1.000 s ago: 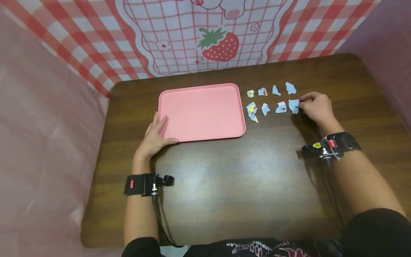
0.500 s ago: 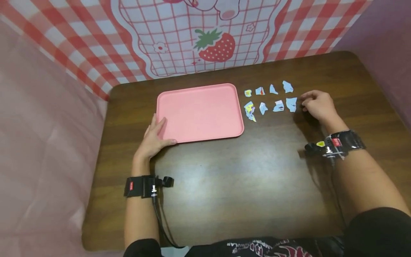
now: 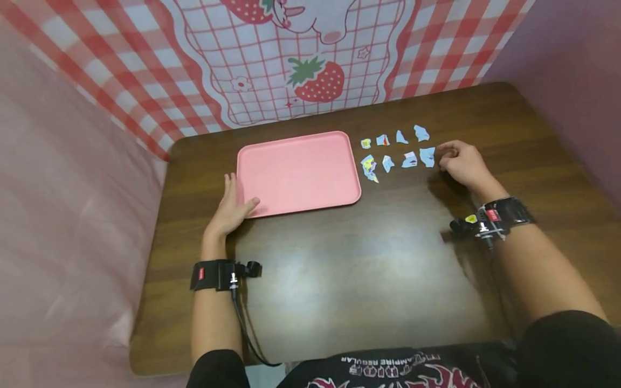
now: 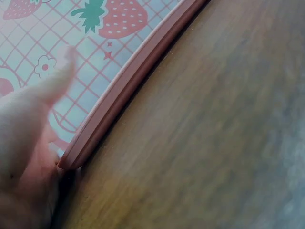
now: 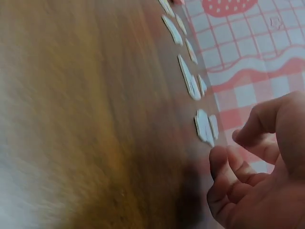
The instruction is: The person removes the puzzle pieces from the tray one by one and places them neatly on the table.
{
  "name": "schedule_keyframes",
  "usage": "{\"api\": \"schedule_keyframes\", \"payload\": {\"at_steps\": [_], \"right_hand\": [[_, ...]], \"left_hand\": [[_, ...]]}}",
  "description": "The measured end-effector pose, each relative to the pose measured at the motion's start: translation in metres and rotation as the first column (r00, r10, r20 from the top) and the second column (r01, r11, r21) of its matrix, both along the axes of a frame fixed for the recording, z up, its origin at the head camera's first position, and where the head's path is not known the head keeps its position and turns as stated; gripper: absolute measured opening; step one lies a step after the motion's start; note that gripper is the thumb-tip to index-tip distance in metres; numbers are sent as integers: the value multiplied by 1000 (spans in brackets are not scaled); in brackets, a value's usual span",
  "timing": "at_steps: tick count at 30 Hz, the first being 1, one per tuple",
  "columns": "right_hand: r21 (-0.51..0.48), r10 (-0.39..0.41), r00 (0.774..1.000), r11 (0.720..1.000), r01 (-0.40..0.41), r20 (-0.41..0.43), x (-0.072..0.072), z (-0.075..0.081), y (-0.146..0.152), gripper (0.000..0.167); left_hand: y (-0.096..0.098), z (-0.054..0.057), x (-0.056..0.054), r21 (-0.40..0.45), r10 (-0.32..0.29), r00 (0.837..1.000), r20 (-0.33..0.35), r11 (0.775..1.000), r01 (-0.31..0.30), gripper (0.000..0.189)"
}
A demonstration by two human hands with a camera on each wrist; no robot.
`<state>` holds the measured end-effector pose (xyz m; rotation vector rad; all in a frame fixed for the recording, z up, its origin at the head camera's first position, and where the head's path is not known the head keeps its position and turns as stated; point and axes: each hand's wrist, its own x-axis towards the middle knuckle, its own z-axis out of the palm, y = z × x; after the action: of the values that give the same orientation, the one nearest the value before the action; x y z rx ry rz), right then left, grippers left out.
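Observation:
A pink rectangular tray lies flat on the brown table, with nothing in it. My left hand is at its near left corner, thumb extended over the rim and fingers straight along the left side. To the tray's right, several flat, jagged-edged, pale blue printed pieces lie in two rows. Closest to my right hand is the rightmost piece of the near row. The right fingers are loosely bent with nothing between them. In the right wrist view, a gap shows between thumb and fingertips, beside the end piece.
Behind the table hangs a red-and-white checked cloth with a strawberry print. Pink drapes flank both sides. Each forearm wears a black strap with a small camera and a cable.
My right hand has drawn slightly away from the rightmost near piece, which it was touching. The left index finger has moved off the tray surface toward its left side. The head view has shifted.

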<state>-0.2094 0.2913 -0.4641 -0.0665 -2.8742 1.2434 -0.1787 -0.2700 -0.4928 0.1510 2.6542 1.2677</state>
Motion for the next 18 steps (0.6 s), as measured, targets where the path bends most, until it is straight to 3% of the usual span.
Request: {"api": "schedule_keyframes", "payload": {"at_steps": [4,9,14,18], "right_hand": [[1,26,998,1000,-26,-56,-14,2,-23,43],[-13,76,995,997,-77,-68,-30,10,-45,48],[95,151,982,986,-140,-118,-36,13,-53,54],[206,183,977,966,-157,-113,-35,15,-58,56]], "left_hand": [[-11,-3,-8,22,63,998,-7,998,-63,90],[-24,-2,-13,16,87,996,-28,996,-86,83],[-25,-4,-14,24,92,996,-22,996,-91,84],[-18,-6,-14,-38,73,997,-36,996,-75,88]]}}
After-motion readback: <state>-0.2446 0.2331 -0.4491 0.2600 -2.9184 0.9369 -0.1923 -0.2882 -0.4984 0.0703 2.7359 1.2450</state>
